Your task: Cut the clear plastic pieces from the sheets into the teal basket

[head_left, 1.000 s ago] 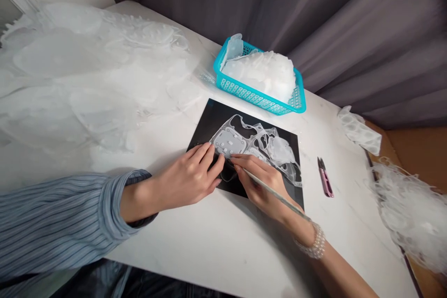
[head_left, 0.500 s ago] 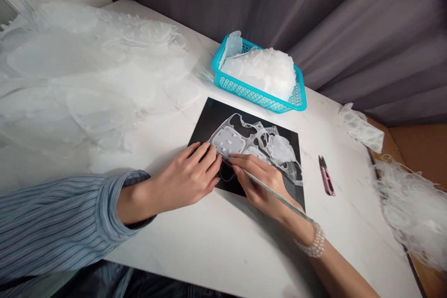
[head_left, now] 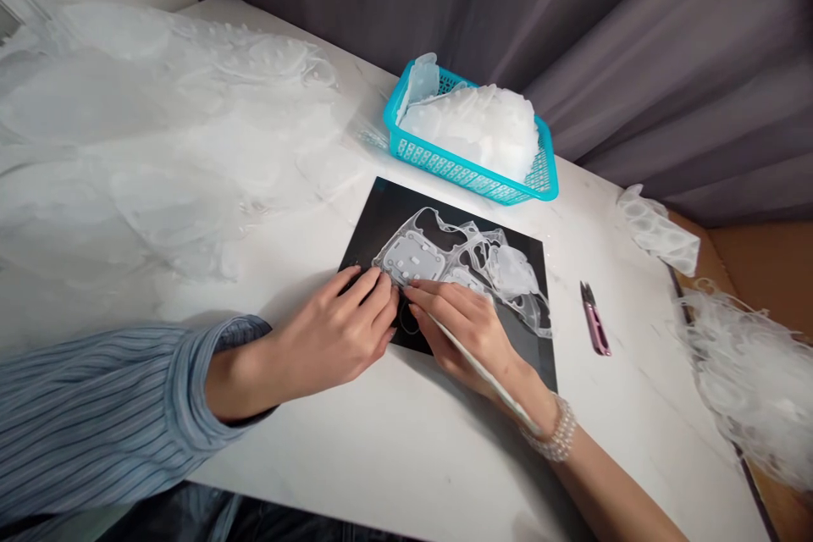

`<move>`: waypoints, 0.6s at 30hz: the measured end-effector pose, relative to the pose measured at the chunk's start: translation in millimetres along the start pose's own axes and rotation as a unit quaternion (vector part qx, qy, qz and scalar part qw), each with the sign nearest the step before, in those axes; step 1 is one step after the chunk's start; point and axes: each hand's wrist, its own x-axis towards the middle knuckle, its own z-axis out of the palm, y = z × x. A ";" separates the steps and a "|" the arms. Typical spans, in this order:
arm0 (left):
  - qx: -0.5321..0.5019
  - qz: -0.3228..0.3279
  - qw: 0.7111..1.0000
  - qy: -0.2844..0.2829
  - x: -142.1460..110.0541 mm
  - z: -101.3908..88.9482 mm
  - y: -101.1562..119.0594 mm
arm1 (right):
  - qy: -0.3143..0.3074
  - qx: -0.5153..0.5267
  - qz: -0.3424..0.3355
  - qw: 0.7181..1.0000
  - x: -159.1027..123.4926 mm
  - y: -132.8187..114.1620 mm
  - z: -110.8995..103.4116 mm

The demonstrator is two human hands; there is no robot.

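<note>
On a black mat [head_left: 374, 224] lies a translucent moulded plastic sheet [head_left: 414, 257] with rounded panels and a thin, looping surplus edge. My left hand [head_left: 336, 330] holds the sheet's near left corner, fingers bent and tips pressed down on it. A long, thin, pale pen-like tool [head_left: 486, 374] is gripped in my right hand [head_left: 467, 330]; its tip is hidden beneath my fingers, close to my left fingertips at the sheet's near edge. Pink-handled thread snips [head_left: 595, 320] lie on the table to the right of the mat.
Behind the mat, a turquoise basket [head_left: 470, 174] holds a heap of translucent pieces [head_left: 483, 127]. A large pile of similar sheets [head_left: 127, 144] covers the left side. At right are a loose sheet [head_left: 660, 229] and tangled clear strips [head_left: 749, 381] by a cardboard box [head_left: 755, 262].
My right hand has shifted slightly left along the sheet's near edge, and the tool's rear end has swung lower and left. My left hand has moved a little left and down.
</note>
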 end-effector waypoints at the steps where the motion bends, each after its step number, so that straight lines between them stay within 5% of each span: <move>1: 0.001 0.000 1.000 0.003 0.1 0.0 0.1 | -0.005 -0.013 -0.004 1.000 0.5 -0.1 0.6; 12: 0.012 0.004 1.000 0.017 0.9 -2.3 1.1 | -0.021 -0.136 -0.104 0.985 -5.9 -1.1 5.7; 18: -0.010 -0.008 1.000 0.003 1.5 1.2 -0.1 | -0.041 -0.121 -0.054 0.990 -12.0 0.4 7.4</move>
